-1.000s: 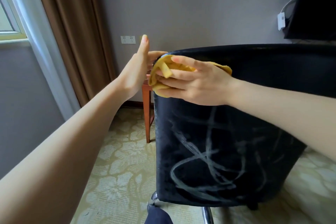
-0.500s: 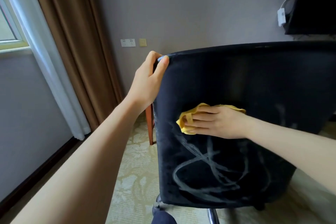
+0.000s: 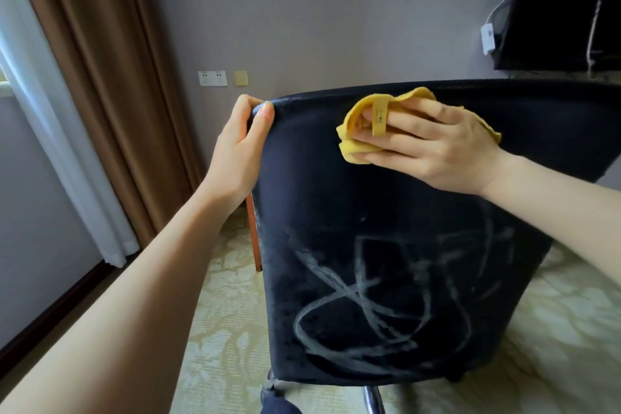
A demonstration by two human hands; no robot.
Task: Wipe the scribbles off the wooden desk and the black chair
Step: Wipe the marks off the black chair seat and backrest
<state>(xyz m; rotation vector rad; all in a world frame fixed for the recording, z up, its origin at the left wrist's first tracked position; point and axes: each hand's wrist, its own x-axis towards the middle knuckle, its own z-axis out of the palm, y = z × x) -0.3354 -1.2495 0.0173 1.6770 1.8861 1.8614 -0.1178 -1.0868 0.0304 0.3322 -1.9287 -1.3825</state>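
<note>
Gripping the top left corner of the black chair (image 3: 336,205), the left hand (image 3: 240,148) has its thumb on the near face and its fingers curled over the edge. The right hand (image 3: 433,148) lies flat, fingers straight, on a yellow cloth (image 3: 349,144) and presses it against the chair back just below the top edge. A loop of the cloth lies across the fingers. Pale scribbles (image 3: 366,306) cover the lower half of the chair back, well below the cloth. The chair back hides most of what stands behind it; only 1 reddish wooden leg (image 3: 254,235) shows beside its left edge. On the left hang 2 curtains, a brown curtain (image 3: 111,94) and a white curtain (image 3: 50,144). A white socket plate (image 3: 212,78) sits on the grey wall, and a patterned carpet (image 3: 221,329) covers the floor.
</note>
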